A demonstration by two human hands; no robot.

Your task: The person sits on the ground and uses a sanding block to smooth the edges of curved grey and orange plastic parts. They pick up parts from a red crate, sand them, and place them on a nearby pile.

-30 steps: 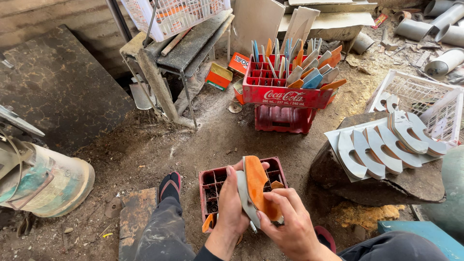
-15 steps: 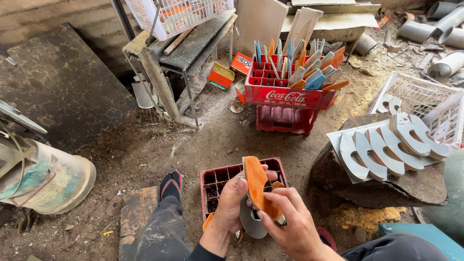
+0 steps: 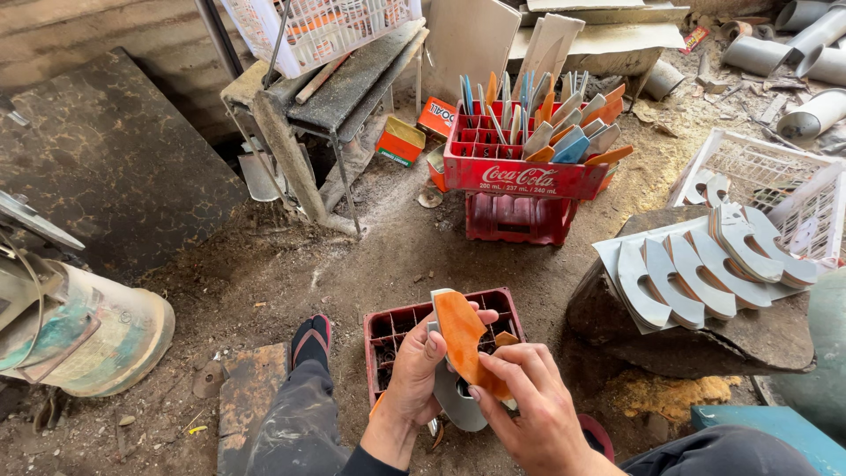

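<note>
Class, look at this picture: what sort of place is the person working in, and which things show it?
Probably a rough, dirt-floored workshop or scrapyard. Red crates hold sorted cut pieces, grey curved cut-outs lie stacked on a rock, and cut pipes lie behind.

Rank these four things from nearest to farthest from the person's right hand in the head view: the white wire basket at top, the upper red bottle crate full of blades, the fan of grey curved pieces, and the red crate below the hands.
From the right hand:
1. Red crate, just under the hands.
2. Grey curved pieces, on the rock to the right.
3. Upper red bottle crate, straight ahead.
4. White wire basket, far upper left on the bench.
</note>
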